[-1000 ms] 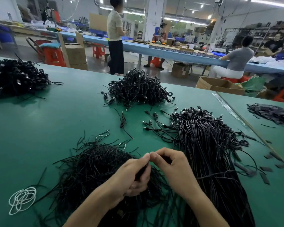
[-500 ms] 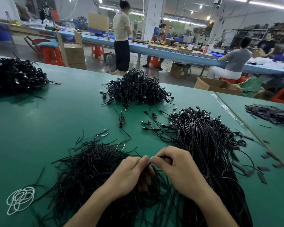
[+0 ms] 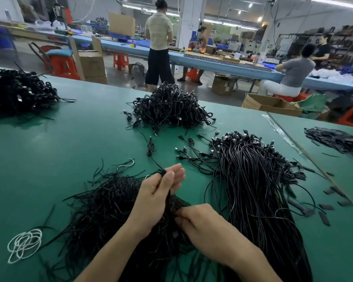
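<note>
Black cable (image 3: 161,173) in hand is 1 of very many, and by the look of the green table (image 3: 49,159) the work is somewhere in the middle. In the head view, 2 heaps of coiled cables count as done: 1 finished heap (image 3: 171,108) at the far middle and a second heap (image 3: 18,92) at the far left. A thick sheaf of uncoiled cables (image 3: 253,190) on the right is yet to be bundled. The black cable sits above the pile of black ties (image 3: 110,204), folded at its top, where the left hand (image 3: 157,194) pinches it between thumb and forefinger with the other fingers loosely stretched out. A dark strand runs down from there to the right hand (image 3: 202,222), whose curled fingers pinch its lower end just beside the ties. I cannot tell whether that strand is the cable's own tail or a tie. No tie shows around it yet.
</note>
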A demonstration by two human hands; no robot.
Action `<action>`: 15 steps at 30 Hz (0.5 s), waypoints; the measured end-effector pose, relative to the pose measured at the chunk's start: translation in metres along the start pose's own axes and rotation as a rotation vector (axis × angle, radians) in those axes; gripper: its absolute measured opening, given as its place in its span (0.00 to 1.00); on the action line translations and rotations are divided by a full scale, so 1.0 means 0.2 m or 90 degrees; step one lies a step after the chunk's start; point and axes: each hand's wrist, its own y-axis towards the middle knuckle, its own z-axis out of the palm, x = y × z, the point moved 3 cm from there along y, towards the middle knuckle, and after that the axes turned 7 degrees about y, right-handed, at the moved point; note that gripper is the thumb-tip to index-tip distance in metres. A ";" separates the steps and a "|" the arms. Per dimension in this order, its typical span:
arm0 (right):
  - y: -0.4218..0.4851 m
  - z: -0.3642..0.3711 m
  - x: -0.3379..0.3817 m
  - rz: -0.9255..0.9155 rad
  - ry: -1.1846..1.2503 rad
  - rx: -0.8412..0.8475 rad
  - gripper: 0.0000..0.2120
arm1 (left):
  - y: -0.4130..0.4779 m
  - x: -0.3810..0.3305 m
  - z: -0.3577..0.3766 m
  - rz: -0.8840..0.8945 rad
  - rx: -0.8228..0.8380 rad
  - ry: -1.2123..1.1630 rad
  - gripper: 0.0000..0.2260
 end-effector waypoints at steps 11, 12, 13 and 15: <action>-0.03 -0.21 -0.04 -0.054 0.214 -0.268 0.06 | -0.08 -0.02 0.04 -0.189 0.265 0.205 0.24; -0.02 -0.20 -0.05 -0.051 0.251 -0.255 0.06 | -0.08 -0.02 0.04 -0.211 0.281 0.161 0.22; -0.01 -0.19 -0.06 -0.050 0.290 -0.223 0.06 | -0.08 -0.02 0.03 -0.231 0.299 0.120 0.22; -0.01 -0.16 -0.06 -0.048 0.368 -0.146 0.06 | -0.09 -0.02 0.03 -0.257 0.343 0.074 0.23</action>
